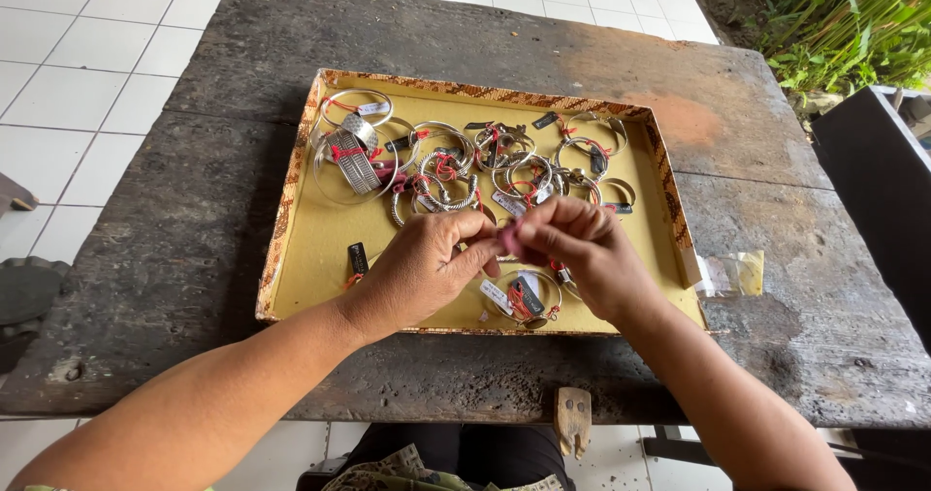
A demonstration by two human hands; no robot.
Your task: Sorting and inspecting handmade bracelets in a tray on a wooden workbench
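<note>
Both hands are meeting over the shallow yellow cardboard tray with patterned rim (308, 221). The left hand (427, 268) and right hand (582, 251) are each pinching 1 small pink piece (511, 243) between fingertips, closed on it together. Directly beneath the grip, a tagged silver bangle with red thread (525, 299) is lying; beyond the grip, a cluster of silver bangles (465, 166) is resting. Judged step: fine fingertip work on the piece, calling for steady, precise pinching. The weathered dark wooden table (194, 229) is bearing the tray.

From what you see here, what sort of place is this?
Probably a small jewellery workshop or stall outdoors: a tray of tagged silver bangles sits on a worn wooden bench, with tiled floor and plants beside.
</note>
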